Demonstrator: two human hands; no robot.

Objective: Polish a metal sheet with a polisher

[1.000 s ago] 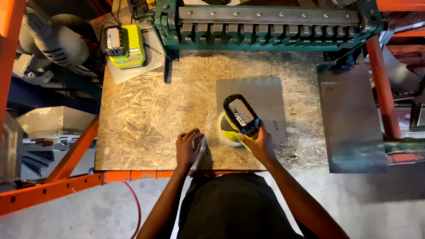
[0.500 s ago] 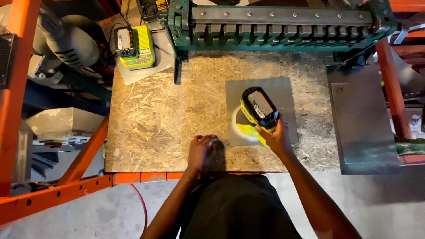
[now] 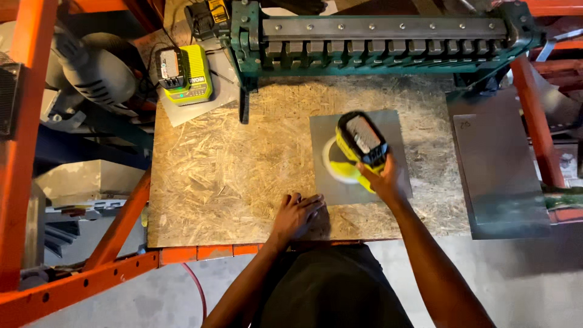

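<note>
The right hand [image 3: 382, 179] is wrapped tight around the handle of a yellow and black cordless sander [image 3: 358, 149], fingers closed on it, while the left hand [image 3: 296, 214] lies flat with fingers spread, pressing on the near corner of a grey metal sheet [image 3: 395, 130]. The sander stands on the middle of that sheet, just ahead of the right hand and a little beyond the left, with the sheet lying on the chipboard bench [image 3: 225, 170]. The sander's pad is blurred, and the hand hides the handle's lower end.
</note>
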